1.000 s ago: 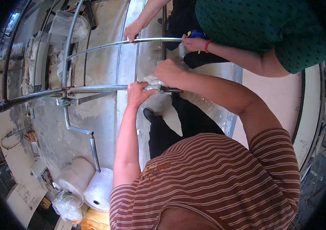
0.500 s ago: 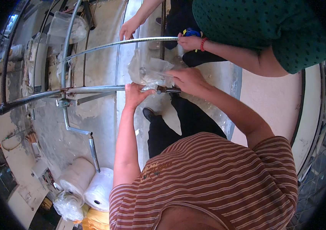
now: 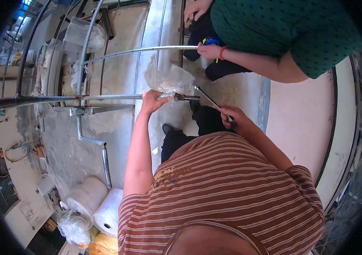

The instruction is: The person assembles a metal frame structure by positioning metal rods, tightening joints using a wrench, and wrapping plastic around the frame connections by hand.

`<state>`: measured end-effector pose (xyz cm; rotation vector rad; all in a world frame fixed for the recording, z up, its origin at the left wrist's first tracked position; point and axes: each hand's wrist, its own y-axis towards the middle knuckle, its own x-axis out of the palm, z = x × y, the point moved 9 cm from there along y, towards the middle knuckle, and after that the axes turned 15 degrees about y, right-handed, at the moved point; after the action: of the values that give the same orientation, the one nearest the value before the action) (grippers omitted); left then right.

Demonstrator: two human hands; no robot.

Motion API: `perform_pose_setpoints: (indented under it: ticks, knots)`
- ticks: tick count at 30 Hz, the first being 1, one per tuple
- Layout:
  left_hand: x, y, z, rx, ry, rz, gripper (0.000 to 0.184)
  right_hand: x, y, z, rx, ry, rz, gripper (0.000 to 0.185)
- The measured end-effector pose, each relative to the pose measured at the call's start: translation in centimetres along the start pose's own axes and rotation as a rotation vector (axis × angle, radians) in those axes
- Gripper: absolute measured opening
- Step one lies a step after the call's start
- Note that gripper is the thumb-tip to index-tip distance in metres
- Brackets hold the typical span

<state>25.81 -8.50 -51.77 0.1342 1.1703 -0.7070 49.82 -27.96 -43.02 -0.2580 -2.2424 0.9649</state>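
Observation:
My left hand (image 3: 154, 102) is closed round the end part of a horizontal metal pipe (image 3: 117, 97), with the thumb by a bunched clear plastic bag (image 3: 170, 78). The bag spreads out beyond the fingers. To the right of that hand, a dark end piece (image 3: 187, 97) sticks out of the pipe. My right hand (image 3: 235, 118) grips a slim steel wrench (image 3: 208, 98); its head points up and left towards the bag, apart from it. Across from me, a co-worker's hand (image 3: 210, 51) holds a tape measure (image 3: 211, 41) with its metal tape (image 3: 147, 49) drawn out leftward.
A bent metal crank (image 3: 91, 139) hangs below the pipe frame on the left. White plastic rolls (image 3: 88, 193) and a yellow bag (image 3: 104, 245) stand at the lower left. The co-worker's other hand (image 3: 197, 9) is at the top. A pale panel (image 3: 300, 123) lies on the right.
My right hand has come away from the plastic bag, back and to the right, and the wrench now shows in it. The co-worker's free hand has left the tape, moving up and right.

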Motion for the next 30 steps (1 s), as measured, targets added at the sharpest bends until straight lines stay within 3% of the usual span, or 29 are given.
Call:
perform_pose_setpoints:
  ticks: [2, 8, 14, 17, 20, 23, 26, 30]
  knots:
    - [-0.2, -0.1, 0.1, 0.005, -0.002, 0.047, 0.056, 0.4, 0.2, 0.1, 0.037, 0.021, -0.110, 0.019]
    - [0.2, -0.2, -0.3, -0.006, 0.014, 0.018, 0.055, 1.5, 1.1, 1.3, 0.173, 0.119, -0.031, 0.011]
    - [0.8, 0.1, -0.8, 0.033, -0.034, 0.078, 0.056, 1.6, 4.3, 2.6, 0.247, 0.332, -0.145, 0.013]
    - [0.4, 0.0, -0.3, 0.025, 0.045, 0.028, 0.057, 2.5, 5.6, 1.8, 0.159, 0.180, -0.022, 0.014]
    - [-0.1, -0.2, 0.0, 0.011, 0.074, 0.013, 0.056, 3.4, 9.8, 3.3, 0.159, 0.323, -0.117, 0.013]
    - [0.0, -0.1, 0.0, 0.029, 0.030, 0.040, 0.057, 5.3, 12.3, 3.7, 0.140, 0.268, 0.072, 0.011]
    - [0.2, 0.0, -0.3, 0.036, 0.008, 0.055, 0.056, 6.6, 13.4, 4.6, 0.273, 0.214, -0.041, 0.010]
    - [-0.2, -0.3, 0.1, 0.014, 0.034, 0.036, 0.055, 4.7, 14.3, 4.0, 0.159, 0.307, 0.052, 0.009]
